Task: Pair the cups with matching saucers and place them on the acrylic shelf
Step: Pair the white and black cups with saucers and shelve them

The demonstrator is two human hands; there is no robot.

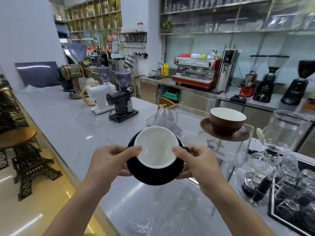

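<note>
At the lower centre of the frame a black cup (157,147) with a white inside sits on a black saucer (156,174), both held up in the air above the grey marble table (71,126). The cup's mouth faces up toward the camera, tipped a little toward the viewer, and its handle (186,148) points to the right of the frame, mostly hidden behind the right thumb. The saucer lies roughly flat, its near edge lowest in the picture.

The left hand (109,164) grips the pair from the left: its thumb lies across the cup's left rim, and its fingers (125,172) curl beneath the saucer's edge. The right hand (197,167) mirrors it on the right side, thumb pressed on the cup's right rim by the handle, fingers (183,176) tucked under the saucer. So cup and saucer are pinched between thumbs above and fingers below, on both sides.

Just beyond, right of centre, stands the clear acrylic shelf (230,157). On its top level, at the right, a brown cup (226,121) with a white inside rests upright on a brown saucer (225,133). The held black pair is near the shelf's left front, not touching it.
</note>
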